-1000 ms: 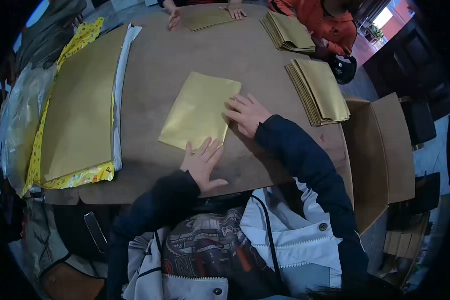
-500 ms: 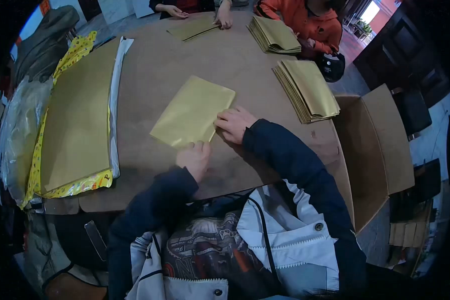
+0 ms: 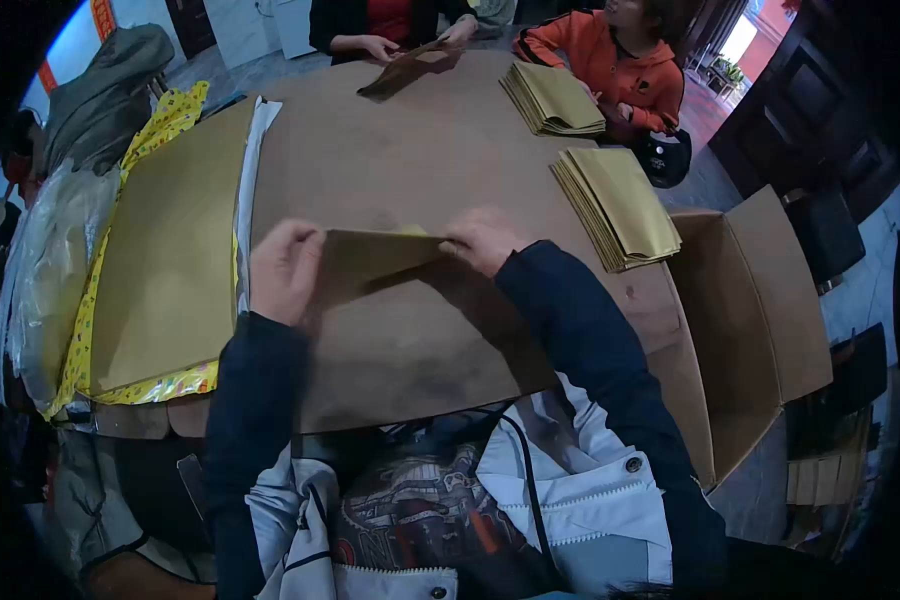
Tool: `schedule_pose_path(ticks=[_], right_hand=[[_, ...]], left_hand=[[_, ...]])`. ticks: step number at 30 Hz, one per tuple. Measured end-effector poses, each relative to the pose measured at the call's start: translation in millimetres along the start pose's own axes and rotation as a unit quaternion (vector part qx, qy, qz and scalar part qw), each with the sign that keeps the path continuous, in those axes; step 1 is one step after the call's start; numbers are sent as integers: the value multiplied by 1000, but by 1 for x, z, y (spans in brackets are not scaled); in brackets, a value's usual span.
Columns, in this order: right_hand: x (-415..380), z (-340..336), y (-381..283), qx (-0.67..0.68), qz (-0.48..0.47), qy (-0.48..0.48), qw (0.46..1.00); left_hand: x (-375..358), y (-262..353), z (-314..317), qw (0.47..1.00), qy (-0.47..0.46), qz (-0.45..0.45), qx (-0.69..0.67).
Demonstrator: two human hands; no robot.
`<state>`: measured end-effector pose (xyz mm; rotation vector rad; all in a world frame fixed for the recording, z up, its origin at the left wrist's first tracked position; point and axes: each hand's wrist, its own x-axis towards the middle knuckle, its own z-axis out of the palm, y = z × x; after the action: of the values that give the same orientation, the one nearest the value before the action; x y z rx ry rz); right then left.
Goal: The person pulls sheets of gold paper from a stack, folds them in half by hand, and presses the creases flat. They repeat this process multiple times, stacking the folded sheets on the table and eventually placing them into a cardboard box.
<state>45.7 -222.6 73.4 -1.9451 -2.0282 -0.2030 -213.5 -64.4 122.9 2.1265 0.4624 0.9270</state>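
A folded sheet of yellow-brown paper [image 3: 375, 257] is held up off the table between my two hands, tilted so that its shaded side faces me. My left hand [image 3: 286, 270] is closed on its left end, thumb uppermost. At the right end, my right hand [image 3: 482, 241] pinches the corner between thumb and fingers. A dark shadow falls on the table beneath the paper. To the left lies a wide stack of flat, unfolded paper sheets [image 3: 170, 250] on yellow printed wrapping [image 3: 170, 378].
Two piles of folded paper, a nearer one [image 3: 625, 205] and a farther one [image 3: 558, 98], lie along the table's right side. An open cardboard box [image 3: 740, 330] stands beyond that edge. Across the table, one person's hands [image 3: 380, 47] hold paper; another person in orange [image 3: 630, 75] sits at right.
The paper lay flat under my hands before; now it is lifted and tilted. My left hand has moved left and up. The person opposite has raised their paper from the table.
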Motion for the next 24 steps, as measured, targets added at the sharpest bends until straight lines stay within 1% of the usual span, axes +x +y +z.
schedule_pose_path(ticks=[2, 3, 4, 6, 7, 8, 9, 10, 12, 13, 14, 15, 16, 18, 19, 20, 22, 23, 24], right_hand=[[9, -54, -20, 88, 84, -51, 991], [13, -70, -22, 84, 74, -36, 993], [16, -86, -20, 79, 62, -20, 995], [14, -115, -11, 78, 75, -16, 994], [10, -121, 0, 99, 97, -2, 990], [4, -127, 8, 117, 119, 11, 986], [-1, -137, 5, 148, 173, 8, 974], [-5, -131, 10, 151, 175, 3, 973], [-11, -105, 33, 184, 193, 84, 960], [-15, -85, 49, 208, 205, 89, 952], [-25, -66, 57, 212, 209, 83, 951], [-32, -49, 63, 144, 235, 63, 959], [-37, -34, 70, 74, 257, 43, 963], [-51, -2, 74, 140, 303, 28, 942], [-47, -17, 43, 121, 344, -3, 931], [-47, -8, 43, 123, 344, -4, 931], [-51, 21, 52, 151, 347, -45, 924], [-54, 35, 56, 170, 356, -19, 919], [-52, 42, 55, 170, 355, -19, 919]], left_hand=[[12, 21, -9, 989, 4, -41, -139], [11, 9, -10, 959, -41, -126, -252], [12, -3, -8, 959, -38, -129, -249], [13, -27, -3, 887, -23, -169, -429], [15, -35, -4, 871, -18, -178, -458], [15, -41, -1, 868, -10, -199, -455], [13, -44, 2, 864, -1, -222, -452], [9, -46, 6, 856, -9, -243, -456], [3, -77, 25, 822, 0, -304, -481], [-1, -89, 33, 835, 34, -347, -426], [-7, -106, 41, 850, 38, -362, -382], [-12, -123, 47, 863, 43, -373, -338], [-17, -130, 52, 840, 54, -393, -370], [-21, -142, 55, 838, 65, -398, -367], [-21, -144, 57, 841, 67, -387, -372], [-21, -146, 56, 846, 60, -386, -364], [-20, -148, 55, 849, 39, -371, -376], [-21, -147, 56, 843, 49, -358, -399], [-23, -144, 58, 836, 60, -345, -422]])
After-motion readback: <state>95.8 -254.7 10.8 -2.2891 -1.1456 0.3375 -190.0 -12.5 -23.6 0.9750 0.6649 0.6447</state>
